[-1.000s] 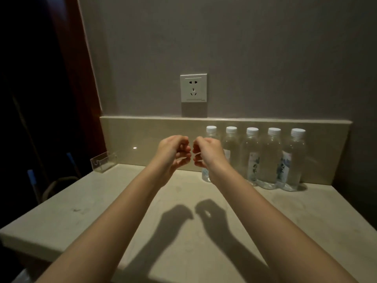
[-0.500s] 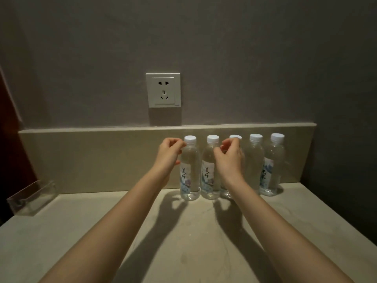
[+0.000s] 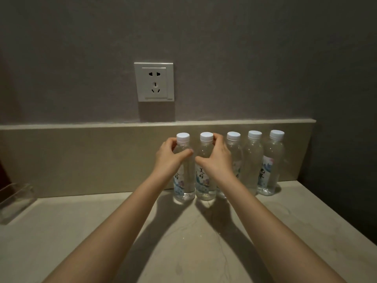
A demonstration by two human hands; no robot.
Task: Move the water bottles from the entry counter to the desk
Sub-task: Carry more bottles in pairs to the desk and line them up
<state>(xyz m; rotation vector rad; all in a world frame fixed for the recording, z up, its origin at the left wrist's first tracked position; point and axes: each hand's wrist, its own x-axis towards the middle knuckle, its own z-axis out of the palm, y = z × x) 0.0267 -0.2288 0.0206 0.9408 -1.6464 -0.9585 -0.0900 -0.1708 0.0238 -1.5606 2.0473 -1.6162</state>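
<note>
Half a second earlier your hands hung loosely curled just in front of the caps; by this moment both had closed onto bottles, so the pickup had begun, though in my judgement nothing had left the counter yet. Starting at the far left, a clear plastic holder (image 3: pixel 15 198) sat at the counter's edge, its contents too dim to tell. On the wall above, a white power socket (image 3: pixel 154 81) was mounted over the stone ledge. Your left hand (image 3: pixel 170 157) curled around the shoulder of the first bottle (image 3: pixel 184 180), thumb across the front and fingers behind the neck. Your right hand (image 3: pixel 217 158) gripped the second bottle (image 3: pixel 205 181) the same way, fingertips reaching the cap. Beside them, the third bottle (image 3: pixel 234 152) stood partly hidden behind your right wrist, then the fourth bottle (image 3: pixel 253 158) and the fifth bottle (image 3: pixel 271 166), untouched. All five stood upright in a row, touching or nearly so, against the backsplash on the entry counter (image 3: pixel 183 231). Each was capped in white and looked full of clear water. The desk was not in view.
</note>
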